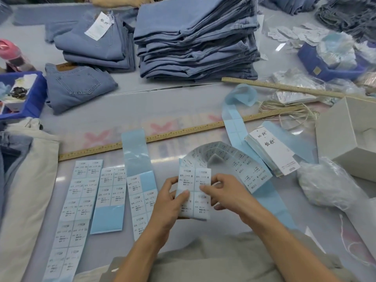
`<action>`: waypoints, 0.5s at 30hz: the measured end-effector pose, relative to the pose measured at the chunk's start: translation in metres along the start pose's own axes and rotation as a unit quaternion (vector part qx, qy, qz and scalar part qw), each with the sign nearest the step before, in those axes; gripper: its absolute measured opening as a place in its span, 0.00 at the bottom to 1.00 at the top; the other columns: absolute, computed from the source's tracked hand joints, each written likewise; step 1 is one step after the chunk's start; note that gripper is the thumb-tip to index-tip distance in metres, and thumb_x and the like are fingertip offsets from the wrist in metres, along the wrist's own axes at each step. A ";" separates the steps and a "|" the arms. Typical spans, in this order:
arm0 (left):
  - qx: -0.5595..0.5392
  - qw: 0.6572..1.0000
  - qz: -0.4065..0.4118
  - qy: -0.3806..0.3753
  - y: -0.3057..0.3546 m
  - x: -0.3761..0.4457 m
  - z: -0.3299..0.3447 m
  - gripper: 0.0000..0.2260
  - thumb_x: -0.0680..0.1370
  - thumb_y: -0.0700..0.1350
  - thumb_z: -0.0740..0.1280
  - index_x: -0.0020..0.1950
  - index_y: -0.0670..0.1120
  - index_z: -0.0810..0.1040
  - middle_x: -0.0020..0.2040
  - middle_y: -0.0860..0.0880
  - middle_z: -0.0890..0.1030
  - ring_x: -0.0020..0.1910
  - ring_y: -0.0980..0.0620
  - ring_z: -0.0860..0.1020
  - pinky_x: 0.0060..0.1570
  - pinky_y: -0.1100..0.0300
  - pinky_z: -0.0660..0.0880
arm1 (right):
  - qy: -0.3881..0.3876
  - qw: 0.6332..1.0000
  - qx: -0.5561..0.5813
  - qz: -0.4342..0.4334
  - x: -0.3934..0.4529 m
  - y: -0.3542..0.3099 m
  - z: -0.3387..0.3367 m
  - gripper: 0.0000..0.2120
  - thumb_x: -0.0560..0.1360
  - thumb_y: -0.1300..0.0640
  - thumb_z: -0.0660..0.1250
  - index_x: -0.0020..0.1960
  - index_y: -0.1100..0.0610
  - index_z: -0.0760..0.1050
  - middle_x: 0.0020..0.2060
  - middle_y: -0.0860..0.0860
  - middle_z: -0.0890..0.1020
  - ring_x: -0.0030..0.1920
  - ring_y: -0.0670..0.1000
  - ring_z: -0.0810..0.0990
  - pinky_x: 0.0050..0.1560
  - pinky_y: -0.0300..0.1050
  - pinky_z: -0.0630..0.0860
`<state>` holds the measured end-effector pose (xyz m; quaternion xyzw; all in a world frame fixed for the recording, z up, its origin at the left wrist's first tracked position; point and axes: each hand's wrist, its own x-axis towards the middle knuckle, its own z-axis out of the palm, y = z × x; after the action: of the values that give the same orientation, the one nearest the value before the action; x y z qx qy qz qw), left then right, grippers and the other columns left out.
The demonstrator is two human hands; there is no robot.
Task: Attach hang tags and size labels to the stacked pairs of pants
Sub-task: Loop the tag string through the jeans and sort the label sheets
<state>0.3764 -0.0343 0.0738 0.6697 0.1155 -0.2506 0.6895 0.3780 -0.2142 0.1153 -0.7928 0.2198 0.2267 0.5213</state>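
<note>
Holding a strip of size labels [194, 192] above the desk [173, 123], the left hand [168, 202] pinches its lower left with thumb on top, and the right hand [223, 195] pinches its middle; both grips grasp it. Each white label reads 1103# and M on pale blue backing, and the strip arches away toward a pile of hang tags [272, 153] at right. Three more label strips [81, 200] lie flat at left. Stacked jeans [197, 37] sit at the far side. Smaller print is too blurred to read. A wooden ruler [162, 137] crosses the open middle of the desk.
</note>
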 end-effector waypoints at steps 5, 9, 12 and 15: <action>0.033 0.998 0.000 -0.052 -0.006 -0.011 -0.003 0.13 0.80 0.41 0.66 0.57 0.60 0.75 0.51 0.50 0.87 0.48 0.49 0.86 0.41 0.58 0.79 | 0.014 0.980 0.186 0.065 0.015 0.007 -0.006 0.18 0.78 0.40 0.69 0.57 0.52 0.80 0.49 0.51 0.87 0.49 0.51 0.86 0.47 0.50 0.84; 0.062 0.993 -0.036 -0.091 -0.019 -0.020 -0.008 0.16 0.70 0.43 0.64 0.56 0.56 0.73 0.53 0.50 0.87 0.51 0.50 0.85 0.45 0.58 0.77 | 0.028 0.919 0.383 0.088 0.028 0.009 -0.008 0.09 0.79 0.51 0.70 0.53 0.57 0.81 0.46 0.54 0.87 0.43 0.52 0.86 0.40 0.49 0.81; 0.076 0.992 -0.054 -0.082 -0.026 -0.017 -0.009 0.16 0.75 0.37 0.64 0.59 0.54 0.72 0.50 0.50 0.87 0.48 0.50 0.86 0.38 0.60 0.76 | 0.096 0.899 0.424 0.054 0.035 0.009 -0.014 0.05 0.77 0.59 0.72 0.52 0.57 0.82 0.45 0.54 0.87 0.48 0.53 0.84 0.47 0.53 0.82; 0.080 0.993 -0.060 -0.070 -0.027 -0.014 -0.009 0.19 0.73 0.38 0.65 0.59 0.57 0.74 0.49 0.49 0.87 0.47 0.49 0.85 0.38 0.59 0.76 | 0.103 0.913 0.395 0.002 0.037 0.008 -0.019 0.06 0.75 0.60 0.73 0.43 0.51 0.85 0.41 0.50 0.87 0.45 0.49 0.85 0.51 0.52 0.80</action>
<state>0.3527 -0.0224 0.0569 0.6957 0.0866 -0.3460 0.6235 0.4049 -0.2384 0.0945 -0.5413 0.3453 0.0392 0.7657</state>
